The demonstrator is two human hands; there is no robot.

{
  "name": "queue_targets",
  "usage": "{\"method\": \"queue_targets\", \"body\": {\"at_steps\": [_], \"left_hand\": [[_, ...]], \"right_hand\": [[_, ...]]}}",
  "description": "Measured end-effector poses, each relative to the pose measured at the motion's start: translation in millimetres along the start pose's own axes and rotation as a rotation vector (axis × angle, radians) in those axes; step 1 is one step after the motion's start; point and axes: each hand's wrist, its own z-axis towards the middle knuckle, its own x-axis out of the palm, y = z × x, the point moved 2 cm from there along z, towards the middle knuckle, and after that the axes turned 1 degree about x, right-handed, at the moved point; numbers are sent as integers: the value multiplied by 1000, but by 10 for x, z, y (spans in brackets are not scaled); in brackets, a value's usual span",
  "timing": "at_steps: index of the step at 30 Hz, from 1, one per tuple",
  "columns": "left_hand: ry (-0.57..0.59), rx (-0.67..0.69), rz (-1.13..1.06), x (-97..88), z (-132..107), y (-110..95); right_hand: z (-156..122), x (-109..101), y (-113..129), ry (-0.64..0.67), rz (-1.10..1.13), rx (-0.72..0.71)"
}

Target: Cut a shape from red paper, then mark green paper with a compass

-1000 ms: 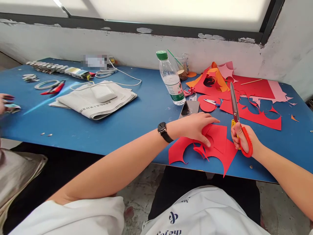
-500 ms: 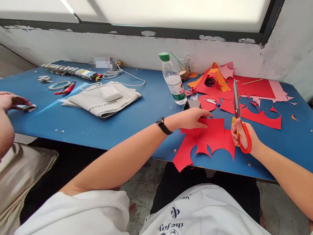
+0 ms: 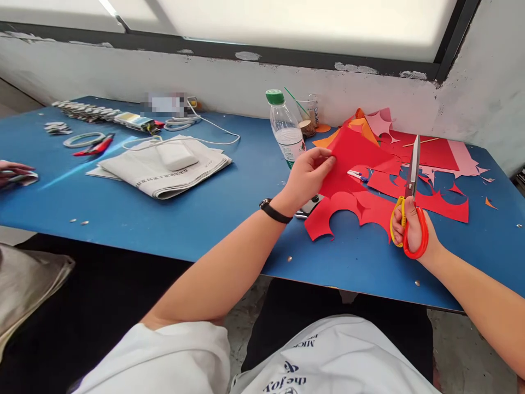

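Note:
My left hand (image 3: 309,172) pinches a sheet of red paper (image 3: 356,150) at its left edge, and the sheet is tilted up off the table. My right hand (image 3: 414,227) grips a pair of scissors (image 3: 413,169) by the red and yellow handles, with the blades together and pointing up, away from me. Below the raised sheet lies a red paper offcut (image 3: 373,210) with curved cut-outs along its near edge. A phone (image 3: 310,207) shows partly beside my left wrist. Pens (image 3: 357,175) lie just past the red sheet's edge.
A water bottle (image 3: 286,131) stands behind my left hand, a glass (image 3: 308,109) beyond it. Red, pink and orange scraps (image 3: 435,150) spread at the right. Folded cloth or paper (image 3: 143,175) bears a white block (image 3: 176,155). A co-worker's hand (image 3: 16,172) is at far left.
My left hand has lifted the red sheet up and away from me. The offcut has shifted farther from the table edge. The scissors have moved slightly right. The view has swung slightly right.

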Motion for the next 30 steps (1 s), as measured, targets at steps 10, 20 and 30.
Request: {"method": "queue_targets", "body": {"at_steps": [10, 20, 30], "left_hand": [[221, -21, -518, 67, -232, -141], [203, -145, -558, 17, -277, -86], [111, -228, -640, -146, -237, -133]], "right_hand": [[11, 5, -9, -4, 27, 33], [-19, 25, 11, -1, -4, 51], [-14, 27, -7, -10, -14, 76]]}}
